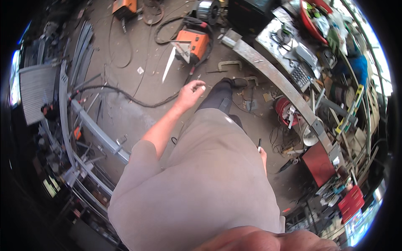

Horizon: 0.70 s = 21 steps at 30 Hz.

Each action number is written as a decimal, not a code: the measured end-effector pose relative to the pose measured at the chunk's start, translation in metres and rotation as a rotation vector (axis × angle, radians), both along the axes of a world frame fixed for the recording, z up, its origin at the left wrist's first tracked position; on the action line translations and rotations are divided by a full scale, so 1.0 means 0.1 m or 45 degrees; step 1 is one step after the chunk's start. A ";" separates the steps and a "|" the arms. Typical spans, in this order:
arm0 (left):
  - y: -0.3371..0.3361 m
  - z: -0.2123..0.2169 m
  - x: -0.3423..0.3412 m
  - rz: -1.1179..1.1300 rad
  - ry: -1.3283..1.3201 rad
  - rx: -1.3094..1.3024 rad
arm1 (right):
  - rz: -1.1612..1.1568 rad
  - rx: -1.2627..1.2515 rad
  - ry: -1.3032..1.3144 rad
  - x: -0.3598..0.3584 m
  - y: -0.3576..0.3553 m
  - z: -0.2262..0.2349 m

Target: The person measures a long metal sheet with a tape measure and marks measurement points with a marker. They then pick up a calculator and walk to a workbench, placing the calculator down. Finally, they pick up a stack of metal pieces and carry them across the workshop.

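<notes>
My left hand [191, 94] hangs in the air in front of me, above the floor, with its fingers loosely bent and apart. A small white spot shows at one fingertip; I cannot tell what it is. Beyond this hand stands an orange welding machine [199, 42] with a dark cable. My right hand [263, 158] is low at my right side, mostly hidden behind my shirt. Its fingers are closed on a slim black and white marker [259, 145], which points up and away from me.
A long rusty steel beam [278, 77] runs along the right, beside a cluttered table [268, 39]. A C-clamp [230, 65] and a red bucket [284, 109] are on the floor. Grey metal tubing [98, 130] lies at left, and a black cable [125, 97] crosses the floor.
</notes>
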<state>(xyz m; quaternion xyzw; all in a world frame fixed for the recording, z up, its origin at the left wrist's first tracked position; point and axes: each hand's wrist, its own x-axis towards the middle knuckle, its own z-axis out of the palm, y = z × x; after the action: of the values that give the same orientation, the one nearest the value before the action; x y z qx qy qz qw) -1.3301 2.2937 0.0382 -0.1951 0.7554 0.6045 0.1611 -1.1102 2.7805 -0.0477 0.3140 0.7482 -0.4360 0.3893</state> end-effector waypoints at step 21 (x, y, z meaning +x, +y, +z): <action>-1.47 0.98 4.40 0.121 -1.180 0.435 | 0.223 -0.066 -0.239 0.55 -1.66 1.06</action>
<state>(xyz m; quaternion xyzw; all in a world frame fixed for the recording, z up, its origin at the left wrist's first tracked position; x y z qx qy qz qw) -0.8900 2.1465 0.1361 -0.4484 0.4846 0.5761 0.4819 -1.0555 2.6142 0.0581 0.2769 0.7214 -0.3881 0.5022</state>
